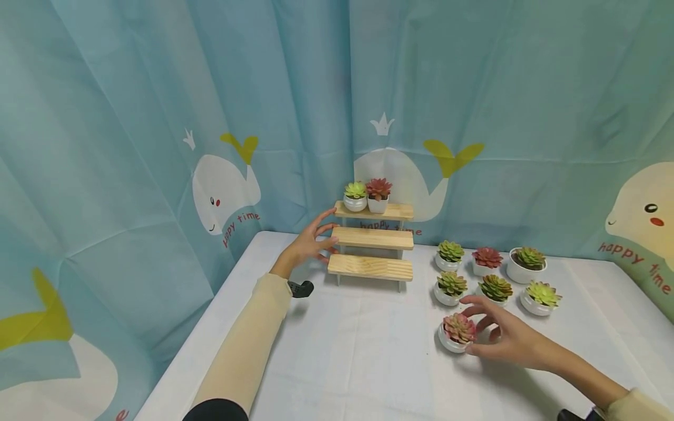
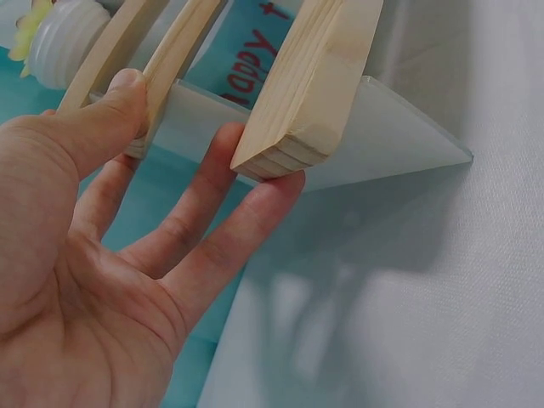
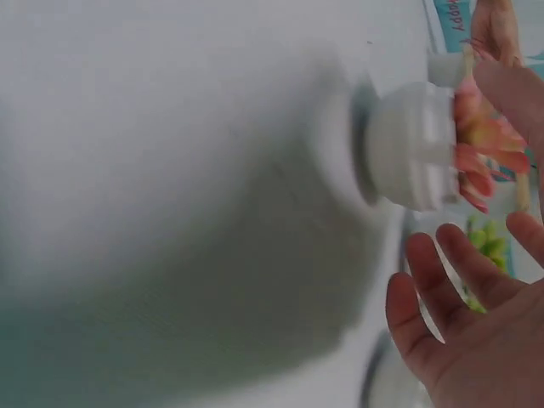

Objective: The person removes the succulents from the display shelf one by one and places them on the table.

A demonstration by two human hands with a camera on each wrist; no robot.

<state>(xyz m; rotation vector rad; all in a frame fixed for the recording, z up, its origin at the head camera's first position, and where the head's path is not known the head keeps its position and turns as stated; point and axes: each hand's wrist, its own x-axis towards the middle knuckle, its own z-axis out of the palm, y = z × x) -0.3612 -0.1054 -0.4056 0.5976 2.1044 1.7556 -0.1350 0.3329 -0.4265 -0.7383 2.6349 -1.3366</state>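
Note:
A three-tier wooden shelf (image 1: 372, 237) with pale plank steps stands at the back middle. My left hand (image 1: 308, 244) is at its left end, fingers spread and fairly straight, touching the plank ends; the left wrist view shows the thumb against the middle plank (image 2: 183, 55) and fingertips at the lowest plank (image 2: 310, 93). A pink potted succulent (image 1: 458, 329) in a round white pot is at the front right. Around its right side is my right hand (image 1: 513, 336), thumb near the pot, index finger apart from it. On the top step sit a green succulent (image 1: 355, 196) and a red succulent (image 1: 378, 196).
Beyond the right hand several more potted succulents (image 1: 449, 286) stand in loose rows, among them a red one (image 1: 487, 261) and a larger white pot (image 1: 525, 273). A blue curtain (image 1: 316, 88) with whale prints hangs behind and beside the white-covered table (image 1: 363, 351).

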